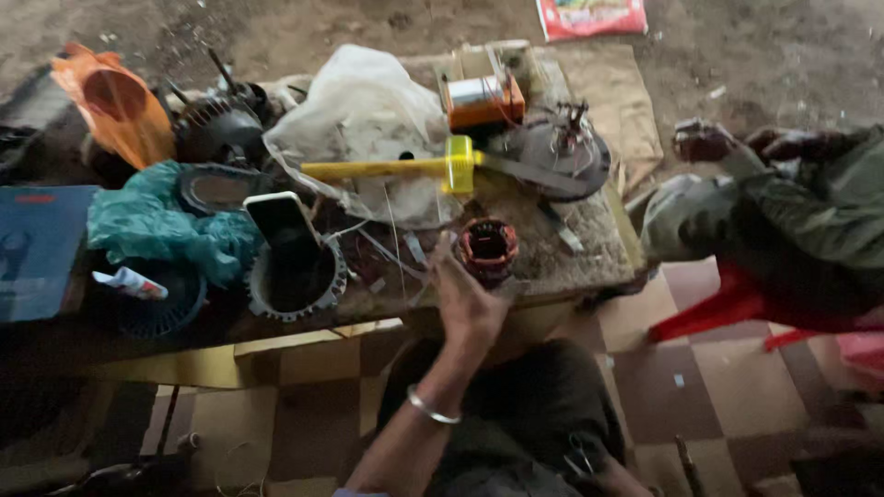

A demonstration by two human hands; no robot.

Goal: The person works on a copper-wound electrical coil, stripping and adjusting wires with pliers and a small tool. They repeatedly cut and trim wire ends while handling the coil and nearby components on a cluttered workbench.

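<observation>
My left hand (465, 299), a metal bangle on its wrist, is raised over the near edge of a cluttered wooden workbench (589, 248). Its fingers are spread and point up, just left of a small motor stator with copper winding (488, 247). Thin loose wires (396, 244) lie beside the fingertips. I cannot tell whether the hand touches the stator. My right hand (612, 474) shows only partly at the bottom edge, over my lap, next to a small metal scissor-like tool (580, 456). Its grip is unclear.
On the bench lie a yellow mallet (405, 168), an orange wire spool (483, 99), a white plastic bag (368, 110), a phone (281, 221), a toothed metal ring (295, 285), teal cloth (166, 225) and a dark motor cover (562, 152). Another person (792, 212) sits at right on a red stool (709, 313).
</observation>
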